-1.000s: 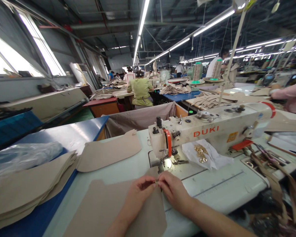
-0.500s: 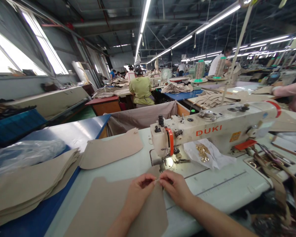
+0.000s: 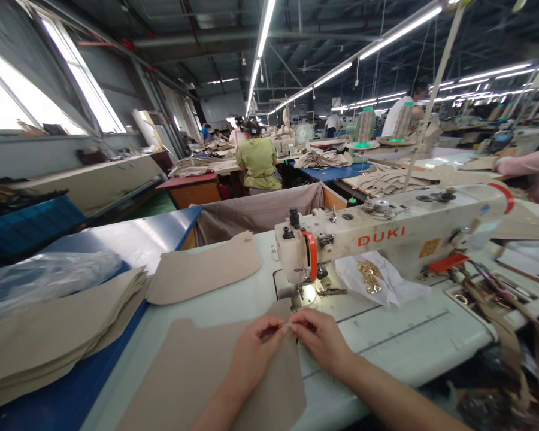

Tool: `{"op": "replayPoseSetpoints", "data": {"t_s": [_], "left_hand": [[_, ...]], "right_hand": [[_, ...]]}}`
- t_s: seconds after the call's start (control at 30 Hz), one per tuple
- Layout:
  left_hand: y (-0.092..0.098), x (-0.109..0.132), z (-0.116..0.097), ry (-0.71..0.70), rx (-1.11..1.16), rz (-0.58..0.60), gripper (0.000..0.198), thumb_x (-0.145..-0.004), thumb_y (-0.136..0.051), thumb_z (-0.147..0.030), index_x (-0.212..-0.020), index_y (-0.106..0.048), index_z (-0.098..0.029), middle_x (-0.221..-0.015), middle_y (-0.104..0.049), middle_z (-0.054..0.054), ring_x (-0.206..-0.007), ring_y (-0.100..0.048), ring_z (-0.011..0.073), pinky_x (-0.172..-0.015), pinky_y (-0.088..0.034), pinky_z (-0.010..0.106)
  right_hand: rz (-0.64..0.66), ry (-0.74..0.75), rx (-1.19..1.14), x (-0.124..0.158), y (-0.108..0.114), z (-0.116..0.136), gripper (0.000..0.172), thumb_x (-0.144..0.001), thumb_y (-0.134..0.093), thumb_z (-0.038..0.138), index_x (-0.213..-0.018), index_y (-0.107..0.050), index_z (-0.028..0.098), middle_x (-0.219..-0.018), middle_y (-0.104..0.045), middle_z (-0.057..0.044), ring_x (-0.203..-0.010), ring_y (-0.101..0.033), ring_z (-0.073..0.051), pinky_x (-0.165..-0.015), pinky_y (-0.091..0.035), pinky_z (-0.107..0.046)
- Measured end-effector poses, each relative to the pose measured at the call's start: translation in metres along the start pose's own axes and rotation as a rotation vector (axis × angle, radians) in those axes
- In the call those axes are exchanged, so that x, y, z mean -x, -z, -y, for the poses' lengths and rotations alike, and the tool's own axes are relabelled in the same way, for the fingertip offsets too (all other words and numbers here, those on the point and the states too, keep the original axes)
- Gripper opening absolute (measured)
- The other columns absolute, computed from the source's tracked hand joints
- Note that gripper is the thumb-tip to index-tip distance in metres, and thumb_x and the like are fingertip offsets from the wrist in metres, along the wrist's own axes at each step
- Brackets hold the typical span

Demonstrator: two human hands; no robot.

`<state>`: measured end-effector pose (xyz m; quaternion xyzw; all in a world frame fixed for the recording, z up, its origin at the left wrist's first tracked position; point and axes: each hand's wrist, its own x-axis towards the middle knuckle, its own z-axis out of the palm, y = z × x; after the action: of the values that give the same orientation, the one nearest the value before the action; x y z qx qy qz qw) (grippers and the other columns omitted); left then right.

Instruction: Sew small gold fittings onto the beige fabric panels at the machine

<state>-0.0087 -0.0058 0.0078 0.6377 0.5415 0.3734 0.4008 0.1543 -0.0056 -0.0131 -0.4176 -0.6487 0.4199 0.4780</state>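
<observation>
My left hand (image 3: 260,344) and my right hand (image 3: 321,341) meet fingertip to fingertip in front of the sewing machine (image 3: 386,239). Both are closed in a pinch on something too small to make out. Beneath them lies a large beige fabric panel (image 3: 193,371), its narrow upper end close to the needle area. A white paper with gold metal rings (image 3: 371,276) rests under the machine's arm. Another beige piece (image 3: 206,269) lies on the table behind my left hand.
At the left, stacked beige panels (image 3: 49,335) and clear plastic wrap (image 3: 49,278) lie on a blue surface. Beige straps (image 3: 503,329) hang at the right. A person in a green shirt (image 3: 257,164) sits ahead; a pink sleeve (image 3: 532,164) shows at the right edge.
The view has shifted very slightly. Both hands remain pinched together in almost the same place above the panel.
</observation>
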Motion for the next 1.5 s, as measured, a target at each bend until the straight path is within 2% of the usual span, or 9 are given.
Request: {"op": "replayPoseSetpoints", "data": {"t_s": [0.33,0.57,0.73,0.8,0.87,0.93,1.03,1.23,1.5], "left_hand": [[0.002,-0.001,0.001,-0.038,-0.066,-0.021,0.015,-0.073,-0.059,-0.033,-0.073,-0.067,-0.021,-0.072,-0.069,0.000,-0.069,-0.062,0.0173,-0.069,-0.048,0.027],[0.000,0.000,0.002,-0.007,-0.146,-0.015,0.017,-0.070,-0.059,-0.035,-0.071,-0.068,-0.020,-0.073,-0.070,0.001,-0.071,-0.062,0.0189,-0.071,-0.048,0.028],[0.003,0.000,-0.009,0.023,-0.173,0.084,0.019,-0.072,-0.056,-0.035,-0.074,-0.070,-0.021,-0.075,-0.072,0.001,-0.073,-0.065,0.0208,-0.071,-0.050,0.030],[0.010,-0.001,-0.012,-0.005,-0.221,0.105,0.021,-0.074,-0.056,-0.034,-0.081,-0.071,-0.021,-0.082,-0.073,0.003,-0.079,-0.066,0.0222,-0.075,-0.051,0.032],[0.018,-0.004,-0.010,-0.101,-0.340,0.059,0.027,-0.076,-0.055,-0.033,-0.095,-0.069,-0.021,-0.099,-0.071,0.006,-0.093,-0.064,0.0241,-0.087,-0.049,0.038],[0.025,-0.005,-0.002,-0.216,-0.515,0.008,0.034,-0.080,-0.052,-0.033,-0.109,-0.064,-0.020,-0.117,-0.064,0.009,-0.112,-0.056,0.0259,-0.099,-0.041,0.044],[0.026,-0.002,0.016,-0.290,-0.741,0.037,0.038,-0.087,-0.044,-0.030,-0.121,-0.057,-0.020,-0.132,-0.053,0.010,-0.125,-0.044,0.0257,-0.104,-0.036,0.048],[0.012,0.017,0.030,-0.301,-0.892,-0.033,0.039,-0.091,-0.035,-0.028,-0.123,-0.054,-0.018,-0.129,-0.056,0.010,-0.121,-0.049,0.0219,-0.102,-0.040,0.041],[0.007,0.024,0.030,-0.301,-0.938,-0.145,0.036,-0.089,-0.037,-0.024,-0.117,-0.057,-0.014,-0.120,-0.061,0.013,-0.113,-0.055,0.0265,-0.096,-0.044,0.047]], "right_hand": [[-0.003,0.032,0.053,0.001,0.001,-0.001,0.013,-0.082,-0.055,0.018,-0.079,-0.068,0.018,-0.071,-0.062,-0.001,-0.067,-0.057,-0.013,-0.064,-0.042,-0.021],[0.054,0.152,0.297,0.001,0.007,0.002,0.013,-0.084,-0.052,0.017,-0.079,-0.064,0.018,-0.071,-0.061,-0.001,-0.068,-0.055,-0.013,-0.063,-0.039,-0.021],[0.081,0.180,0.414,0.003,0.012,0.001,0.015,-0.085,-0.048,0.016,-0.076,-0.061,0.019,-0.071,-0.060,-0.001,-0.067,-0.054,-0.014,-0.061,-0.037,-0.022],[0.073,0.151,0.414,0.003,0.013,0.001,0.016,-0.083,-0.048,0.015,-0.074,-0.061,0.019,-0.070,-0.060,-0.001,-0.067,-0.054,-0.014,-0.061,-0.037,-0.022],[0.068,0.105,0.388,0.002,0.014,0.002,0.016,-0.081,-0.050,0.013,-0.072,-0.061,0.018,-0.069,-0.060,0.000,-0.066,-0.054,-0.014,-0.060,-0.037,-0.022],[0.071,0.008,0.334,-0.001,0.015,0.003,0.015,-0.078,-0.052,0.012,-0.068,-0.062,0.019,-0.067,-0.061,0.001,-0.065,-0.055,-0.014,-0.061,-0.038,-0.022],[0.096,-0.174,0.238,-0.009,0.015,0.005,0.015,-0.074,-0.053,0.011,-0.065,-0.062,0.018,-0.061,-0.061,0.002,-0.059,-0.055,-0.012,-0.057,-0.040,-0.021],[0.158,-0.366,0.168,-0.032,0.012,0.003,0.015,-0.069,-0.051,0.008,-0.061,-0.060,0.016,-0.049,-0.056,0.004,-0.044,-0.054,-0.010,-0.046,-0.041,-0.018],[0.271,-0.534,0.164,-0.048,0.004,0.015,0.023,-0.067,-0.052,0.005,-0.048,-0.053,0.017,-0.047,-0.058,0.004,-0.037,-0.052,-0.008,-0.039,-0.039,-0.017]]}}
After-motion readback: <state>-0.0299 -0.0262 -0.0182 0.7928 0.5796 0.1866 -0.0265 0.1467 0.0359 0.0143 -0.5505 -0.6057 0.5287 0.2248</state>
